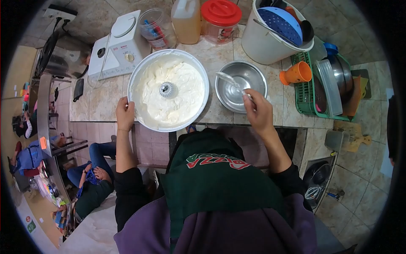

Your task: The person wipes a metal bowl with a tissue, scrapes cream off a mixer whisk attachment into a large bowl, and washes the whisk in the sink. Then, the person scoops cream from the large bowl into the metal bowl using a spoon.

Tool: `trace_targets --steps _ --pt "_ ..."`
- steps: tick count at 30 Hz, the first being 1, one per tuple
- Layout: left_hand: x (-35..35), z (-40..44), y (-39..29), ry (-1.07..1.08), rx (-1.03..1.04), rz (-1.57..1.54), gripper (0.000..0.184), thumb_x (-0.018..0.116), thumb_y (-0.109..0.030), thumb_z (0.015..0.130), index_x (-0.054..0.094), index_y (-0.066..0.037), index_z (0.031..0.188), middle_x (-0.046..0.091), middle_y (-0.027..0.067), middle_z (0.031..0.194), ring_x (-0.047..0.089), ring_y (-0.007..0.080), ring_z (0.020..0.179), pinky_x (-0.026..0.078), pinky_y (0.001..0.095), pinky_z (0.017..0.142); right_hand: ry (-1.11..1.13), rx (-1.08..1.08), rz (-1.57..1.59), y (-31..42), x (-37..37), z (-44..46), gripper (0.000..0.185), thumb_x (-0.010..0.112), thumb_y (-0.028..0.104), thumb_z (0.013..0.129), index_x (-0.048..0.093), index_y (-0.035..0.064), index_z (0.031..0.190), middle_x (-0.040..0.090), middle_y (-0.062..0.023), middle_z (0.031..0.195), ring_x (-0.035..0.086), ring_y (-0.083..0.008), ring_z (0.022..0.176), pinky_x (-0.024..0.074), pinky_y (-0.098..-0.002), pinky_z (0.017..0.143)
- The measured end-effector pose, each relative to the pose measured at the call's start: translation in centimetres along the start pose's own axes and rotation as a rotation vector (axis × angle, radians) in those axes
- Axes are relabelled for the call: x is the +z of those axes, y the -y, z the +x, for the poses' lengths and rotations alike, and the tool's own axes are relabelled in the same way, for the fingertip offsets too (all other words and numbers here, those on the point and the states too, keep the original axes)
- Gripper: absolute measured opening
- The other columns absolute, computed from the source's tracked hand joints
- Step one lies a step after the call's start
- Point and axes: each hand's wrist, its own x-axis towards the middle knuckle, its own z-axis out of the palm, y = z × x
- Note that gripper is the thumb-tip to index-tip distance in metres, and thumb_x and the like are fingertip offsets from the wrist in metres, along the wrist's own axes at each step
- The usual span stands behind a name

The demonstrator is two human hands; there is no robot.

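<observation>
My left hand (pixel 125 114) grips the near-left rim of a large white mixing bowl (pixel 132 78), thumb at the edge and fingers outside. Thick white cream (pixel 186 84) fills the bowl around a ridged central hub (pixel 168 89). In my right hand (pixel 259 111) is a slim utensil smeared with white (pixel 228 78), pinched at its near end; whether it is a spoon or a spatula I cannot tell. The utensil lies across a shiny metal bowl (pixel 253 76), just right of the mixing bowl. My right fingers are over that bowl's near-right rim.
Behind the mixing bowl are a white mixer base (pixel 127 46), a clear plastic jar (pixel 157 29), a jug of yellowish liquid (pixel 185 21) and a red-lidded jar (pixel 220 21). To the right stand a white bucket (pixel 264 42), an orange cup (pixel 298 73) and a green dish rack (pixel 305 91). A person sits at left.
</observation>
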Motion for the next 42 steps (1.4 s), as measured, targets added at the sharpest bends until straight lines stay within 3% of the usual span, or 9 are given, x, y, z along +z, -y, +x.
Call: trace_targets --steps 3,7,10,16,23,28,31,37,42 --pt "0.0 0.7 0.0 -0.003 0.05 -0.014 0.019 0.053 -0.006 0.083 0.062 0.005 0.096 0.058 0.0083 0.096 0.057 0.0138 0.074 0.046 0.0249 0.066 -0.007 -0.23 -0.101 2.2 1.3 0.6 0.021 0.058 0.003 0.085 0.057 0.005 0.107 0.06 -0.0117 0.079 0.059 -0.028 0.06 0.0454 -0.038 0.052" --pt "0.0 1.2 0.0 0.021 0.065 -0.056 0.02 0.053 -0.006 0.082 0.062 0.006 0.095 0.057 0.0101 0.097 0.057 0.0147 0.072 0.046 0.0253 0.064 -0.062 -0.381 -0.09 2.0 4.5 0.5 0.028 0.057 0.003 0.082 0.055 0.0069 0.11 0.057 -0.0106 0.077 0.059 -0.0299 0.062 0.0473 -0.0396 0.054" --pt "0.0 1.5 -0.1 0.033 0.067 -0.061 0.021 0.053 -0.007 0.082 0.062 0.007 0.095 0.057 0.011 0.096 0.056 0.0154 0.071 0.046 0.0261 0.064 0.453 -0.198 -0.569 0.9 6.8 0.4 0.029 0.057 0.009 0.079 0.056 0.0059 0.108 0.052 -0.009 0.073 0.06 -0.0273 0.061 0.0475 -0.039 0.053" --pt "-0.2 1.2 -1.5 0.033 0.091 -0.013 0.022 0.053 -0.007 0.082 0.062 0.007 0.096 0.057 0.0116 0.094 0.055 0.016 0.068 0.046 0.0274 0.063 0.248 -0.312 -0.416 2.9 5.9 1.3 0.028 0.058 0.008 0.078 0.059 0.0072 0.106 0.053 -0.008 0.077 0.06 -0.0255 0.06 0.0482 -0.0364 0.052" --pt "0.0 1.4 -0.1 0.039 0.123 -0.047 0.022 0.054 -0.008 0.081 0.062 0.007 0.095 0.057 0.0129 0.094 0.055 0.0167 0.067 0.046 0.0278 0.062 0.434 -0.242 -0.501 2.1 6.6 1.0 0.029 0.058 0.007 0.081 0.057 0.0073 0.11 0.055 -0.0109 0.082 0.059 -0.0305 0.06 0.0474 -0.0389 0.053" --pt "0.3 1.6 0.0 0.016 0.1 -0.085 0.022 0.055 -0.008 0.081 0.062 0.008 0.094 0.057 0.0129 0.095 0.055 0.0166 0.067 0.045 0.0277 0.062 0.226 -0.322 -0.425 2.3 6.6 0.9 0.03 0.058 0.005 0.081 0.055 0.0085 0.11 0.056 -0.0106 0.084 0.06 -0.03 0.061 0.048 -0.0387 0.054" --pt "0.4 1.5 0.3 0.013 0.098 -0.123 0.022 0.055 -0.008 0.081 0.062 0.008 0.095 0.057 0.013 0.095 0.055 0.0168 0.067 0.046 0.0279 0.062 0.42 -0.225 -0.561 1.3 7.0 0.7 0.033 0.061 0.008 0.078 0.057 0.0087 0.111 0.056 -0.0088 0.084 0.06 -0.0281 0.059 0.0487 -0.0381 0.053" --pt "0.3 1.5 0.1 0.016 0.13 -0.101 0.023 0.055 -0.009 0.081 0.062 0.007 0.096 0.057 0.0132 0.095 0.055 0.0175 0.069 0.046 0.028 0.063 0.257 -0.285 -0.392 2.4 6.6 0.8 0.029 0.058 0.009 0.081 0.056 0.0105 0.11 0.056 -0.0082 0.085 0.061 -0.0294 0.059 0.0498 -0.0398 0.052" --pt "0.4 1.6 0.6 0.022 0.12 -0.124 0.023 0.055 -0.009 0.081 0.062 0.007 0.097 0.057 0.013 0.095 0.056 0.0178 0.07 0.046 0.0281 0.064 0.412 -0.203 -0.51 2.0 6.7 0.9 0.028 0.057 0.008 0.082 0.056 0.0106 0.11 0.058 -0.0089 0.085 0.061 -0.0297 0.062 0.0492 -0.0396 0.053"
